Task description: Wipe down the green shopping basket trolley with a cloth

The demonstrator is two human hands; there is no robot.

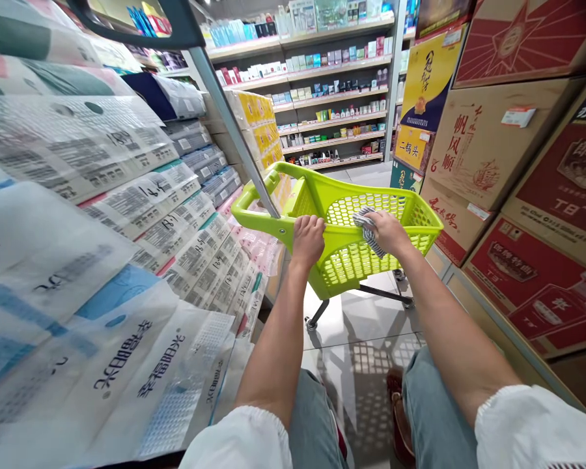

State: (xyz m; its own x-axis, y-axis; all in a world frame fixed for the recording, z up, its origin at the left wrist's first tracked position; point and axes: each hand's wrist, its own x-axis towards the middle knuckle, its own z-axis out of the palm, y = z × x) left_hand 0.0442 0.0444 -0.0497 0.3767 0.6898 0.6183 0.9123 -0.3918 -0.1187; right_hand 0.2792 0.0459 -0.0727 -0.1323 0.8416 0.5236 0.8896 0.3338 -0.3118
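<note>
A lime-green shopping cart (342, 260) with perforated basket walls stands in front of me, its black legs and wheels on the tiled floor. My left hand (308, 241) is closed over the near rim of the basket, beside the base of the metal handle pole (232, 124). In my right hand (388, 231) is a grey-and-white striped cloth (370, 232), bunched under the fingers and pressed against the same rim farther right. Part of the cloth hangs down the outside of the basket wall.
Stacked plastic-wrapped paper packs (127, 260) rise close on my left. Cardboard cartons (483, 143) are piled on the right. Across the back, shelves (322, 91) hold many small boxes and bottles. A black handle (137, 32) tops the pole at upper left.
</note>
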